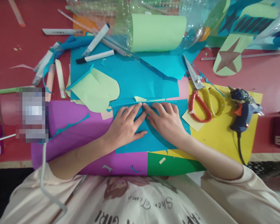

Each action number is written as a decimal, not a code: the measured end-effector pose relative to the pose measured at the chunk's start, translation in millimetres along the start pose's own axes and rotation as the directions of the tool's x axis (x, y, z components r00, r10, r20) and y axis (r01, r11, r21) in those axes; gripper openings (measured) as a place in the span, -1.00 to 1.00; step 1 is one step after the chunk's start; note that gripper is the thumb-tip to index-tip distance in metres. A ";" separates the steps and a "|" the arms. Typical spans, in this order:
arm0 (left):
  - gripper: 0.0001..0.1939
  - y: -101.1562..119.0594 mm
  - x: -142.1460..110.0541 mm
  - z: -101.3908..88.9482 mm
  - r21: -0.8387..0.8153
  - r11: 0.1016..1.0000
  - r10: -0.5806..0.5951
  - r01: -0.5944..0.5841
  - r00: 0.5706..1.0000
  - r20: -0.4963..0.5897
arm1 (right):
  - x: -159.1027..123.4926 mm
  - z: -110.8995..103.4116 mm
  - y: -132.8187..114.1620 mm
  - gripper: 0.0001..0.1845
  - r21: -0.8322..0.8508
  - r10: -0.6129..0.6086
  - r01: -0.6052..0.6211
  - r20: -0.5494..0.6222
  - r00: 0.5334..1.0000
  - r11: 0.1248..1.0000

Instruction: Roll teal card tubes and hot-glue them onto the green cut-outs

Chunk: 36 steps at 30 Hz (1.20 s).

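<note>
Both hands lie on a sheet of blue paper (130, 146) in front of my body. My left hand (127, 123) has its fingers stretched out, tips at the sheet's far edge. From the other side my right hand (164, 119) presses on the same sheet, fingers spread, its index fingertip close to the left one. Just past the fingertips is a small pale green scrap (140, 99). A light green paper heart shape (95, 90) lies beyond my left hand. Scissors (200, 93) with one red and one yellow handle rest to the right of my right hand.
A dark blue glue gun (242, 116) lies on yellow paper (221, 133) at right. Clear plastic bottles, one wrapped in light green paper (158, 32), stretch across the back. Several markers (100, 56) lie at back left. A blurred-out device (34, 115) with a cable is at left.
</note>
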<state>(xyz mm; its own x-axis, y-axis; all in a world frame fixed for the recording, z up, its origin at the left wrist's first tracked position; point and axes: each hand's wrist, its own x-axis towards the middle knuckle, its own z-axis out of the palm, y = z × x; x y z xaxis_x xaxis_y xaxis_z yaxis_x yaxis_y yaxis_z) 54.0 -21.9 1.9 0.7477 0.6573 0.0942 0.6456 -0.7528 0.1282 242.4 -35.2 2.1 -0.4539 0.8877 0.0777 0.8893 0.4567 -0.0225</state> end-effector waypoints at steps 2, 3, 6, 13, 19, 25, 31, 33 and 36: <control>-0.44 -0.3 0.2 0.3 -0.006 1.000 -0.005 0.005 1.000 0.001 | 1.4 -0.7 -0.3 -0.57 -0.014 -0.003 0.003 0.005 1.000 1.000; -0.44 -0.3 0.4 0.3 -0.007 1.000 -0.011 0.011 1.000 0.009 | 1.9 -1.0 -0.3 -0.57 -0.021 -0.007 0.007 0.009 1.000 1.000; -0.45 0.0 1.0 0.0 -0.012 1.000 -0.027 0.027 0.999 0.029 | 3.0 -1.5 -0.3 -0.56 -0.033 -0.013 0.014 0.017 1.000 0.999; -0.48 2.3 0.5 0.9 -0.021 0.998 -0.054 0.054 0.999 0.006 | 3.9 -1.2 0.1 -0.55 -0.018 -0.013 0.014 0.047 0.999 1.000; -0.50 2.9 0.0 1.4 0.007 0.999 -0.045 0.045 0.999 0.001 | 5.1 -1.1 -1.8 -0.55 -0.028 -0.004 0.005 0.050 0.999 1.000; -0.49 2.4 2.2 -2.2 0.015 0.999 -0.047 0.047 0.998 0.052 | 7.3 -3.5 -2.2 -0.55 -0.028 0.002 -0.001 0.046 0.999 1.000; -0.40 7.8 2.0 -7.8 0.033 0.996 -0.084 0.080 0.985 0.148 | 9.5 -6.4 -0.6 -0.56 0.016 0.019 -0.020 0.077 0.997 1.000; -0.39 9.4 1.0 -10.3 0.027 0.995 -0.102 0.099 0.981 0.163 | 9.3 -7.1 0.8 -0.56 0.021 0.023 -0.025 0.078 0.997 0.999; -0.39 10.6 -1.3 -14.5 0.058 0.991 -0.127 0.118 0.977 0.169 | 7.9 -8.2 3.8 -0.57 0.010 0.033 -0.033 0.061 0.998 0.999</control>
<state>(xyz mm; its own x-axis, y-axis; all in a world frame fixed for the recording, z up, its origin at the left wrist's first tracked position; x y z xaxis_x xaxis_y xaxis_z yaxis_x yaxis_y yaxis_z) 57.6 -30.3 17.4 0.6753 0.7318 -0.0915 0.7375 -0.6704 0.0812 242.6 -26.9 10.8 -0.4272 0.9040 0.0162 0.9034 0.4275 -0.0348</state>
